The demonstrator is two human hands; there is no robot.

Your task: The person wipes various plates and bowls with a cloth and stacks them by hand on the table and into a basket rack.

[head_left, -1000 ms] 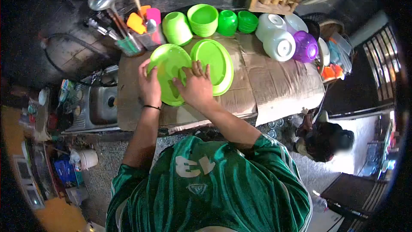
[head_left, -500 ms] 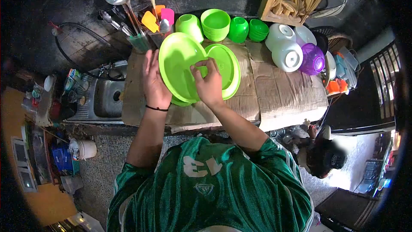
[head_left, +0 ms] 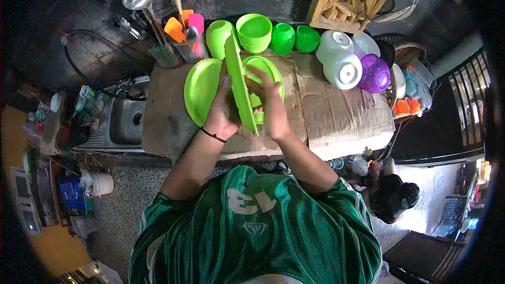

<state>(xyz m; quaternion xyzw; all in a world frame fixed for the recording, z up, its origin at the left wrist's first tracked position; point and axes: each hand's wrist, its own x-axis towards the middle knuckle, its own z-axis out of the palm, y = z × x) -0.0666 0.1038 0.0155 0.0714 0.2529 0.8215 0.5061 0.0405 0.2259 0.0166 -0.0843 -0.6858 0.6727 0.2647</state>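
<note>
A light green oval plate (head_left: 239, 81) stands nearly on edge between my hands, its rim toward me. My left hand (head_left: 223, 113) grips it from the left, with the fingers partly hidden behind it. My right hand (head_left: 274, 106) is on the plate's right side, fingers apart and slightly blurred; whether they touch the plate I cannot tell. Flat on the cardboard lie a second green plate (head_left: 199, 93) to the left and another green plate (head_left: 274, 71) behind my right hand.
Stacked green bowls (head_left: 254, 34) line the back wall. White bowls (head_left: 342, 68) and a purple bowl (head_left: 374, 73) sit to the right. Utensils fill a holder (head_left: 165, 55) beside the sink (head_left: 127, 121). Cardboard (head_left: 347, 115) covers the counter. Another person (head_left: 392, 194) is low at the right.
The held plate has turned from facing me to nearly edge-on, uncovering the plate at left. My left hand has moved right, and my right hand's pinched fingers have spread.
</note>
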